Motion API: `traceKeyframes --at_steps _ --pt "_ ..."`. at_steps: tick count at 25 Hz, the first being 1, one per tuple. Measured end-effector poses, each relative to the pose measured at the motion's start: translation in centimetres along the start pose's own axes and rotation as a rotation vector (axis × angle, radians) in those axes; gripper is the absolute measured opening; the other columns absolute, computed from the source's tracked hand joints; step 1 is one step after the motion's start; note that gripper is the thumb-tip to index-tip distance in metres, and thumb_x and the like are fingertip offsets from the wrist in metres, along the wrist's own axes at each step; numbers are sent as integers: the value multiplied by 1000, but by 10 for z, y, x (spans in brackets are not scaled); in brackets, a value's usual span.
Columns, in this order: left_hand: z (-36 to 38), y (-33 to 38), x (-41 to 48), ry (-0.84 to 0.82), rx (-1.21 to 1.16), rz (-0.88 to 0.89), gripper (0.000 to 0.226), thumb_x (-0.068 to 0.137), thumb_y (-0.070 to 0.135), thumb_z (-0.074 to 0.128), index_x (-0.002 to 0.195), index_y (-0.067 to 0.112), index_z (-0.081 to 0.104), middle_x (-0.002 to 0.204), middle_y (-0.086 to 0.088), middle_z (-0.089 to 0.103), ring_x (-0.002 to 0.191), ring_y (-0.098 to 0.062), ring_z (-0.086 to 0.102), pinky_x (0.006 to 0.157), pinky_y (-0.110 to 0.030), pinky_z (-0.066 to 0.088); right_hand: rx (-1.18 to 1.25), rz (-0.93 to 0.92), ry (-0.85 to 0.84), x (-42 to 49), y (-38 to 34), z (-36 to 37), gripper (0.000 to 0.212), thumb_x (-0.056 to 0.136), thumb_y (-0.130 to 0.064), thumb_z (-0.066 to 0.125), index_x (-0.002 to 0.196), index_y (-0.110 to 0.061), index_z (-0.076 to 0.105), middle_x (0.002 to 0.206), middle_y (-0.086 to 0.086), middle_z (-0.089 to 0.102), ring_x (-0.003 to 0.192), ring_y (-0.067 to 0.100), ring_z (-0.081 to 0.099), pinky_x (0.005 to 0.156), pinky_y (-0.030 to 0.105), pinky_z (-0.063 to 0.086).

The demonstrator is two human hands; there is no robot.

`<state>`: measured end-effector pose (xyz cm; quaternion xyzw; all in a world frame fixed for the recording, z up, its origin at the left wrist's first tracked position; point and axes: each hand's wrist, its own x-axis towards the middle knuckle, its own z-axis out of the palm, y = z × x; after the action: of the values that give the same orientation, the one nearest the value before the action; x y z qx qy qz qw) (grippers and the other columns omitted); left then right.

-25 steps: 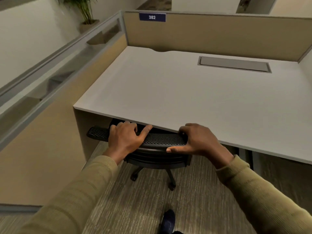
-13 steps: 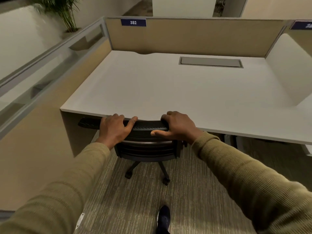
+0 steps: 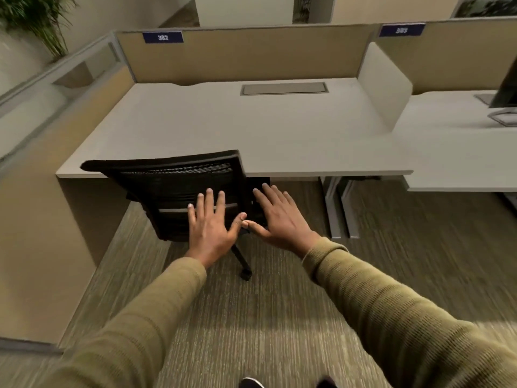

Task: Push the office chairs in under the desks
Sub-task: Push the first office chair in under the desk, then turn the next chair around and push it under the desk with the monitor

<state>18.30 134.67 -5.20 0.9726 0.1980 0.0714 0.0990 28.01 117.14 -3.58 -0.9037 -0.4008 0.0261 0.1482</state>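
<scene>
A black mesh office chair (image 3: 170, 186) stands tucked against the front edge of the white desk (image 3: 251, 135) marked 382, its seat hidden under the desktop. My left hand (image 3: 211, 225) is held out flat with fingers spread in front of the chair's backrest. My right hand (image 3: 279, 217) is also flat and spread, just right of the backrest. The two thumbs nearly touch. I cannot tell whether either hand touches the chair. Neither hand holds anything.
A tan partition (image 3: 246, 54) backs the desk, and a glass-topped side panel (image 3: 56, 88) closes its left. A low white divider (image 3: 387, 82) separates it from the neighbouring desk (image 3: 461, 152), which carries a monitor (image 3: 506, 88). Grey desk legs (image 3: 340, 208) stand to the right. Striped carpet (image 3: 265, 317) covers the floor.
Both hands have let go of the top of the chair's backrest and opened flat. I have moved back from the desk, so the view is wider.
</scene>
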Motion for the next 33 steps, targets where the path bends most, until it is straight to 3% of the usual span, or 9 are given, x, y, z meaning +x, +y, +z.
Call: traceKeyframes --at_steps 6,13,19,25,33 --pt "44 84 -94 -136 38 93 106 81 83 -7 160 17 15 167 -14 10 154 -32 5 123 -55 5 25 117 -52 -134 39 3 88 94 -74 33 161 -21 12 169 10 9 155 28 6 126 50 10" --pt "73 164 -232 -174 10 83 93 89 76 13 160 17 16 167 -12 11 154 -29 4 124 -53 2 80 178 -91 -304 63 14 91 92 -78 26 161 -20 13 168 10 11 155 28 8 126 50 11" --pt "100 212 -354 -255 -2 120 90 91 76 18 159 17 16 167 -11 11 154 -29 4 124 -52 1 103 252 -174 -450 69 44 92 92 -79 22 160 -17 14 168 13 13 155 30 10 125 51 11" --pt "121 230 -435 -380 123 254 90 92 75 19 160 17 10 168 -11 6 155 -29 -1 124 -52 -1 98 371 -229 -567 50 79 91 93 -77 20 160 -16 12 167 15 12 155 33 9 124 52 10" --pt "131 257 -551 -484 104 444 91 92 76 20 160 16 10 168 -12 6 155 -30 0 124 -52 -2 173 623 -197 -711 -1 98 90 94 -74 26 160 -15 12 168 15 11 155 34 8 124 54 9"
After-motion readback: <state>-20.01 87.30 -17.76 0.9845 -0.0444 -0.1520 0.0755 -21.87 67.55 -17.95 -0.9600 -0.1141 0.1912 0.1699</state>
